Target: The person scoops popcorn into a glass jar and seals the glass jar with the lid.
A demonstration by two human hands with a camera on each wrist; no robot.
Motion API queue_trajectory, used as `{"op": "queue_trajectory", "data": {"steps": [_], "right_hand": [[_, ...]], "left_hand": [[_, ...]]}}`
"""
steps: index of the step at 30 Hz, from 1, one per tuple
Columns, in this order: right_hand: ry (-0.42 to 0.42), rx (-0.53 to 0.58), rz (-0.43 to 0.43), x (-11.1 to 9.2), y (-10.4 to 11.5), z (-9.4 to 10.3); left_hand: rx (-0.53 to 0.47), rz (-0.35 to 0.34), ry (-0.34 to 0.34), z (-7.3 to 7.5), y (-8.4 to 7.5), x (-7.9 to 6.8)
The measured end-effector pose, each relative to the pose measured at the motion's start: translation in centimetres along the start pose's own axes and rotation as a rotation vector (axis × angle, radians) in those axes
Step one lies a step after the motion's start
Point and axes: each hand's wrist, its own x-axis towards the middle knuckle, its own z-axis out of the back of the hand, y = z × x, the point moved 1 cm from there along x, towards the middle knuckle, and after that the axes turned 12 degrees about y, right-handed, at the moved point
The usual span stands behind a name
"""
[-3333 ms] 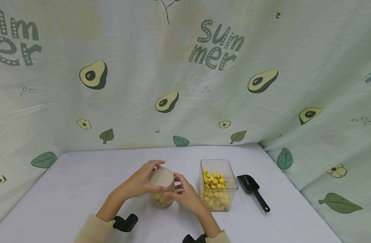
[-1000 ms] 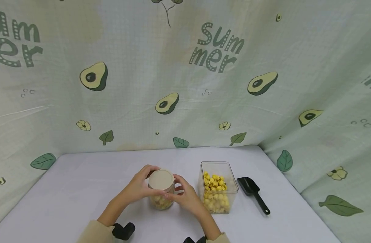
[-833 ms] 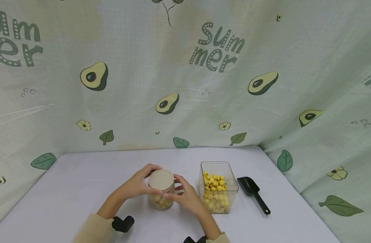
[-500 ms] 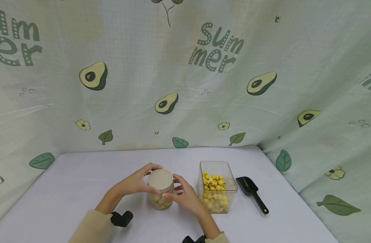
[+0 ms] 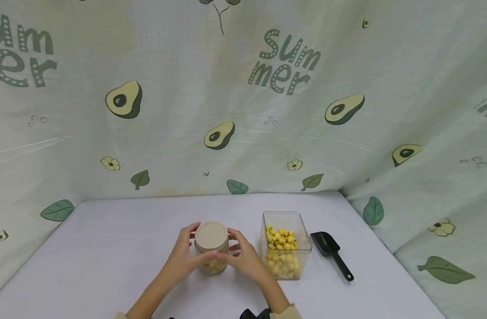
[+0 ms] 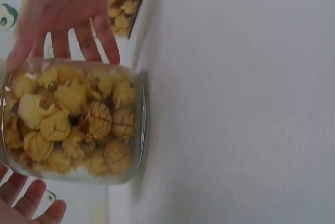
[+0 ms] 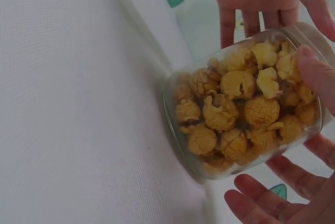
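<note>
A clear jar (image 5: pixel 212 266) with a cream lid (image 5: pixel 212 236) stands upright on the white table, holding caramel-coloured popcorn (image 7: pixel 235 109). Around the lid, my left hand (image 5: pixel 182 255) has its thumb at the near edge and its fingers at the left side. My right hand (image 5: pixel 245 259) holds the jar from the right, thumb in front near the lid's rim. Both thumb tips nearly meet there. In the left wrist view, some left fingertips (image 6: pixel 36 188) stand apart from the glass. The lid's far side contact is hard to see.
Right of the jar stands an open clear square container (image 5: pixel 305 261) with yellow popcorn (image 5: pixel 282 241) inside. A black scoop (image 5: pixel 332 252) lies beyond it on the white table (image 5: pixel 127 248). A printed cloth (image 5: pixel 167 110) hangs behind and at the sides.
My left hand has turned about the lid, its wrist swinging inward and toward me, its fingers shifting to the left side. The right hand and jar have stayed in place.
</note>
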Motion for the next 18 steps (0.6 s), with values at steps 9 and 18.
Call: {"op": "queue_trajectory", "data": {"steps": [9,18], "right_hand": [[0.009,0.018,0.024,-0.3,0.7,0.1],[0.000,0.001,0.023,0.0,0.0,0.2]], "left_hand": [[0.077,-0.001,-0.180,-1.4,-0.1,-0.2],[0.095,-0.043,-0.191,-1.2,-0.4,0.5]]}}
